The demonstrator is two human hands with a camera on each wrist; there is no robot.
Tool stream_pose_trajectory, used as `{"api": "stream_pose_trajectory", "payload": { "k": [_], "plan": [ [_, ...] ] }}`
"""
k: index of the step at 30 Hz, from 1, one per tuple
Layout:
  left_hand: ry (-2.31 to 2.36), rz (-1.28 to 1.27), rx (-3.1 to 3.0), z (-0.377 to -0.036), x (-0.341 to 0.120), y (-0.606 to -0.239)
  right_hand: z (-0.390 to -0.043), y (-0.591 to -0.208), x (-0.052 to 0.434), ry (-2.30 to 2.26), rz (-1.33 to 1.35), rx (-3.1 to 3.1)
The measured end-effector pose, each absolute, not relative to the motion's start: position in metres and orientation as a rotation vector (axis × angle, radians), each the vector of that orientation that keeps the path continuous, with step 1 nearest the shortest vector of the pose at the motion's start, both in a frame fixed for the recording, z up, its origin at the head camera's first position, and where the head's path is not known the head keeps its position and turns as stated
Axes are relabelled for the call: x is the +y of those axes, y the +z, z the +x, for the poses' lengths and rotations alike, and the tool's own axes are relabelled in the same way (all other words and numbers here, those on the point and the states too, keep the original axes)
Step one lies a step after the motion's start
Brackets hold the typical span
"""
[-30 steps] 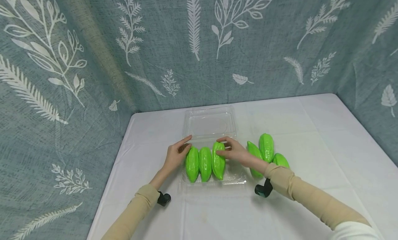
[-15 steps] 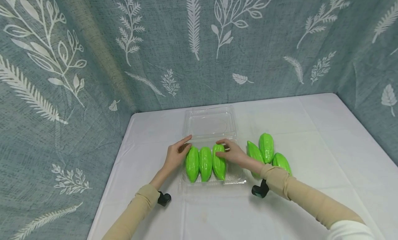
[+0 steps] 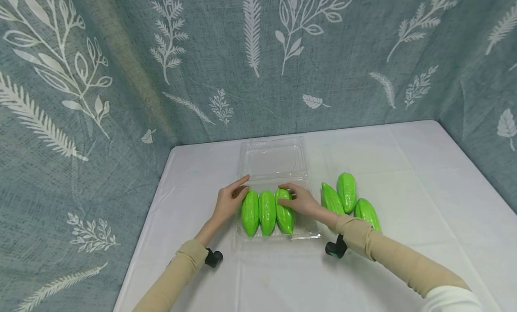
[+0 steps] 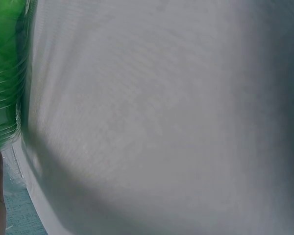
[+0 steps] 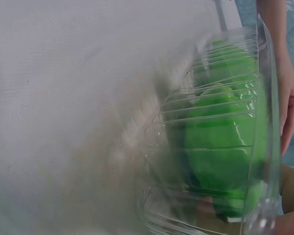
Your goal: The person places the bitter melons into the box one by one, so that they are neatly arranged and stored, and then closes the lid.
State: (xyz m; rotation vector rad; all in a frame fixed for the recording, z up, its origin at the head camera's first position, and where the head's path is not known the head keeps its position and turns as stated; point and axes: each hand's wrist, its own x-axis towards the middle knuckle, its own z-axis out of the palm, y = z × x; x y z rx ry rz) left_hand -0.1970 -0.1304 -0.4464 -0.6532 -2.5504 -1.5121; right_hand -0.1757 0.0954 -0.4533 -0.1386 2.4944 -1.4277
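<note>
In the head view a clear plastic clamshell box (image 3: 304, 232) lies with its lid laid back. Two shiny green bitter melons, the left one (image 3: 250, 213) and the middle one (image 3: 267, 213), lie side by side in it. My right hand (image 3: 304, 202) holds the third bitter melon (image 3: 286, 220) by its far end, thumb on top, to the right of these two. My left hand (image 3: 228, 203) rests at the box's left far corner, index finger stretched out and thumb touching the left melon's end. Through the box wall the right wrist view shows a green melon (image 5: 220, 127).
Right of the box, on the white cloth-covered table (image 3: 282, 276), lie more bitter melons: one at the back (image 3: 346, 193), one partly behind my right forearm (image 3: 332, 199), one farther right (image 3: 366, 212). The lid (image 3: 274, 157) reaches toward the patterned curtain (image 3: 258, 101).
The right hand has lowered the third melon a little and shifted it slightly right, its tip now nearer the box's right side. The left hand stays in place.
</note>
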Motion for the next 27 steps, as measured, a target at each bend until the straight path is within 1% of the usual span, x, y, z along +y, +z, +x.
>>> {"api": "stream_pose_trajectory", "payload": {
  "k": [9,27],
  "plan": [
    [-1.530,-0.673,-2.529,-0.1989,-0.1310,-0.4486,-0.1753,-0.4537,0.0949,-1.402,-0.171,2.523],
    [-1.497,-0.692,-2.516,-0.2003,-0.1316,-0.4513,-0.1764,-0.4549,0.0917,-1.407,-0.151,2.538]
  ]
}}
